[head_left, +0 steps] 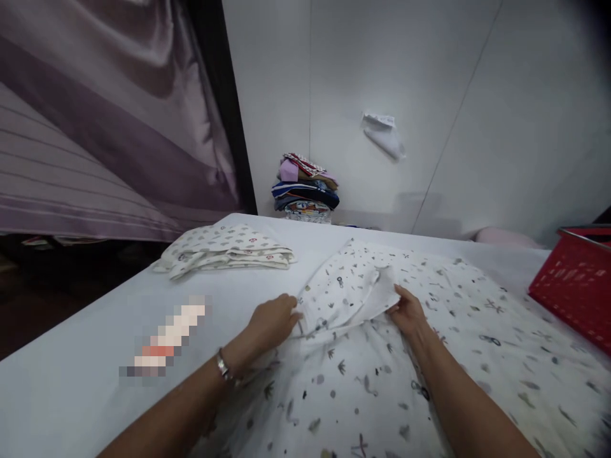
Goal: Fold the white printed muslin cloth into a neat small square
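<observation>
A white garment with small dark prints (429, 331) lies spread over the white table (86, 375) in front of me. My left hand (272, 321) is closed, pinching the garment's left edge near a folded flap. A bracelet sits on that wrist. My right hand (408, 312) is closed on the corner of the same folded-over flap, holding it against the cloth. The flap (351, 289) lies between the two hands.
A folded patterned white garment (224, 249) rests on the table at the back left. A stack of folded clothes (305, 187) stands by the far wall. A red basket (575, 280) sits at the right edge. A striped curtain (95, 127) hangs on the left.
</observation>
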